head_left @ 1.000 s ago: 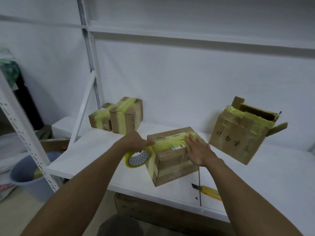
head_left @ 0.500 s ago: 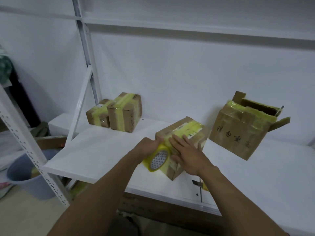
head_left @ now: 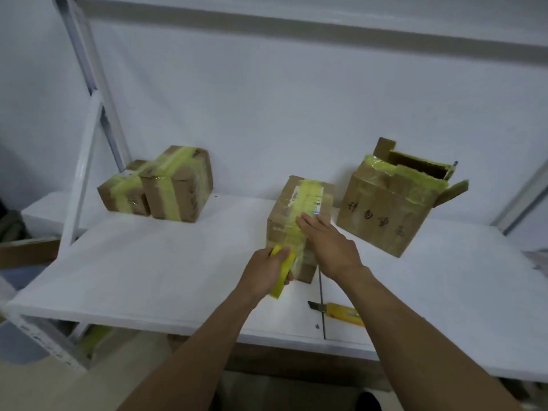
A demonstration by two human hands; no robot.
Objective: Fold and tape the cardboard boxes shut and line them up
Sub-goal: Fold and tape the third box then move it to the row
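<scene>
A small cardboard box [head_left: 284, 209] stands in the middle of the white shelf [head_left: 166, 262], with a yellow tape strip running over its top and down its near face. My right hand [head_left: 326, 241] lies flat on that taped face. My left hand [head_left: 267, 271] grips the yellow tape roll [head_left: 281, 274] at the box's lower near edge. Two taped boxes, a smaller [head_left: 123, 192] and a taller one [head_left: 178, 185], sit side by side at the back left. A larger box [head_left: 385, 215] with open flaps stands at the back right.
A yellow utility knife [head_left: 341, 312] lies near the shelf's front edge, below my right forearm. A white slanted frame post [head_left: 86, 155] rises at the left. A grey bucket [head_left: 26, 348] sits on the floor at lower left. The wall is close behind the boxes.
The middle box has been turned so its taped face points toward me. My left hand has drawn the tape roll down over the near face, and my right hand followed onto it.
</scene>
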